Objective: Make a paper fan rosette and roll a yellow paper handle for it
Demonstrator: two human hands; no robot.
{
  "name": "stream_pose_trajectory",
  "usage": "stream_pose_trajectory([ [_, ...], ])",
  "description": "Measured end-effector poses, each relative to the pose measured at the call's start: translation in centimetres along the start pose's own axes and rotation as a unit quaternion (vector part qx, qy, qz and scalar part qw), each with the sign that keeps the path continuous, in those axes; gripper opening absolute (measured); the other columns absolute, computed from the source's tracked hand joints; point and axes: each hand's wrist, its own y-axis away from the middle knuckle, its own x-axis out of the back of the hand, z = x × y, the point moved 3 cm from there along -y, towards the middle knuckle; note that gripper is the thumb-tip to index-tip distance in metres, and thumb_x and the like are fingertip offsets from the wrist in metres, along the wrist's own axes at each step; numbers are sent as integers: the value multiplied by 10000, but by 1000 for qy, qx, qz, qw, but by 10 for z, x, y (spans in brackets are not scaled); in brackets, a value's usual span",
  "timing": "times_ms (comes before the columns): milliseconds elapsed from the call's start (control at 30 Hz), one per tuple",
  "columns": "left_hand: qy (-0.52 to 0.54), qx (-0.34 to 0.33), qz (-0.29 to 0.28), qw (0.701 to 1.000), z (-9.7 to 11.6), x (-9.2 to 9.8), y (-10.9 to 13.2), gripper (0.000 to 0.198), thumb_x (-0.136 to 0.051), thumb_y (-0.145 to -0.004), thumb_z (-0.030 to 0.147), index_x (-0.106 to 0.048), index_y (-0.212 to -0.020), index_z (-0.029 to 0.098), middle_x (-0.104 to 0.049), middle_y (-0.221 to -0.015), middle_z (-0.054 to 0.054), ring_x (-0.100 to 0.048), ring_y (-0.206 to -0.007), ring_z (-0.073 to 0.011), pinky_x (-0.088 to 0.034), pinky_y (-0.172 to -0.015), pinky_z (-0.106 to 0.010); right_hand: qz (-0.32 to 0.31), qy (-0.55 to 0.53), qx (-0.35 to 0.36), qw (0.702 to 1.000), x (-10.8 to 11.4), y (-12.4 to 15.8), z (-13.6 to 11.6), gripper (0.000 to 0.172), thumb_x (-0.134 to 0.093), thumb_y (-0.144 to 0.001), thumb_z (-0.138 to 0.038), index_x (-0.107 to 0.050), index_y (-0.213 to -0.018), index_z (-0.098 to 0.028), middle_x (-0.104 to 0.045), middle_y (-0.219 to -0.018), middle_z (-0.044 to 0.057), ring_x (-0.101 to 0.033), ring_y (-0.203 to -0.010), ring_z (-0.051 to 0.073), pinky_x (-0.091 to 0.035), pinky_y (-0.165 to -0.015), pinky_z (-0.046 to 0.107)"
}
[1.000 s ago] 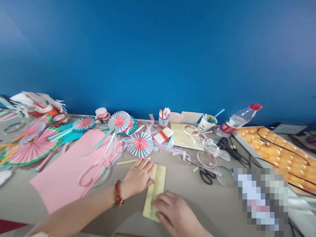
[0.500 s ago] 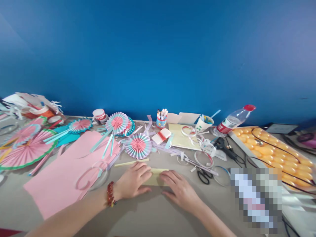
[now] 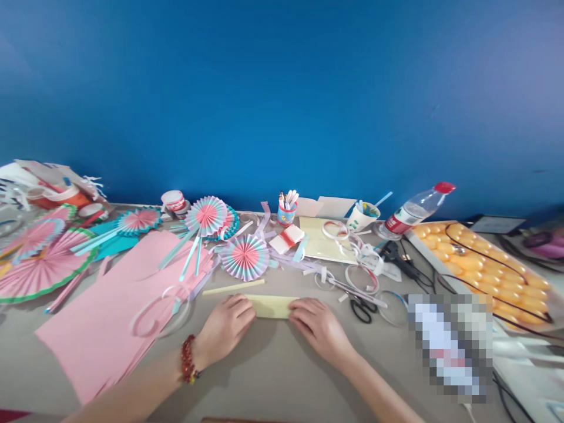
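Note:
A pale yellow strip of paper [image 3: 272, 307] lies across the table in front of me, its two ends covered by my hands. My left hand [image 3: 225, 326], with a red beaded bracelet [image 3: 188, 358] at the wrist, has its fingers curled over the left end. At the right end, my right hand [image 3: 319, 326] grips the paper with bent fingers, the thumb tucked below. Just behind the strip rests a narrow yellow paper stick [image 3: 233, 287]. Farther back is a pleated pink and lilac paper rosette [image 3: 244, 258].
Pink paper sheets [image 3: 101, 317] and pleated fans [image 3: 48, 258] spread out on the left. Black-handled scissors [image 3: 363, 309], a glue gun [image 3: 399, 258], and a plastic bottle [image 3: 414, 212] stand or lie to the right, near a yellow bumpy pad [image 3: 480, 270]. A pen cup [image 3: 287, 212] sits by the blue wall.
Both hands have moved outward to the ends of the yellow paper strip, so more of its middle shows. Their fingers are now curled rather than laid flat. The view has shifted slightly.

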Motion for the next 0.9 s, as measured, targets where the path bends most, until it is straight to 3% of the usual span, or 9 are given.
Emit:
stream_pose_trajectory([
  [133, 8, 40, 40, 998, -3, 0, 0, 215, -435, -992, 180, -636, -918, 193, -635, -870, -43, -584, -857, -200, -489, -789, -351, 32, -19, -42, 998, -2, -4, 0, 208, -449, -972, -191, -647, -919, -225, -723, -959, 58, -672, -904, 190, -505, -796, 310],
  [267, 25, 79, 77, 994, -10, -5, -1, 122, -496, -974, 226, -607, -1021, 204, -670, -945, -48, -613, -914, -221, -499, -832, -381, 36, -28, -74, 996, -6, -10, 0, 199, -454, -968, -208, -619, -858, -224, -707, -909, 41, -664, -853, 186, -488, -766, 303],
  [433, -8, 95, 68, 993, -9, -2, 2, 155, -468, -978, 210, -598, -1061, 201, -675, -1016, -57, -620, -947, -226, -501, -847, -393, 53, -14, -103, 993, -12, -11, 2, 210, -467, -982, -255, -562, -800, -215, -670, -868, 34, -639, -814, 183, -453, -729, 298],
  [533, -86, 31, 38, 995, 10, 6, 4, 280, -411, -988, 157, -591, -1198, 198, -645, -1217, -68, -568, -1141, -241, -429, -994, -427, 55, 8, -100, 993, -15, -12, 2, 214, -444, -990, -247, -545, -805, -211, -655, -852, 33, -628, -797, 181, -438, -720, 299],
  [633, -129, -73, -32, 988, 30, 4, 6, 490, -467, -987, 292, -401, -1452, 154, -426, -1518, -85, -339, -1410, -255, -248, -1172, -419, 50, 16, -91, 994, -16, -13, 1, 217, -426, -993, -234, -540, -809, -210, -644, -841, 30, -619, -794, 178, -434, -725, 299],
  [700, -137, -79, -59, 986, 33, -2, 8, 732, -526, -939, 496, -287, -1516, 116, -288, -1592, -118, -202, -1475, -298, -189, -1198, -449, 51, 11, -93, 994, -15, -13, 2, 223, -423, -996, -237, -539, -807, -211, -638, -842, 31, -613, -796, 177, -432, -730, 298],
  [767, -129, -59, -69, 987, 28, -10, 10, 897, -537, -886, 621, -209, -1543, 105, -260, -1597, -145, -179, -1483, -315, -199, -1193, -464, 51, -1, -96, 994, -15, -12, 3, 221, -427, -994, -241, -537, -805, -211, -632, -850, 31, -609, -800, 177, -427, -733, 298],
  [900, -120, -29, -71, 990, 21, -21, 16, 954, -529, -872, 655, -128, -1562, 132, -233, -1602, -160, -176, -1484, -326, -202, -1188, -510, 48, -11, -97, 994, -16, -11, 4, 188, -439, -981, -226, -535, -821, -207, -625, -880, 33, -600, -815, 183, -412, -743, 309],
])
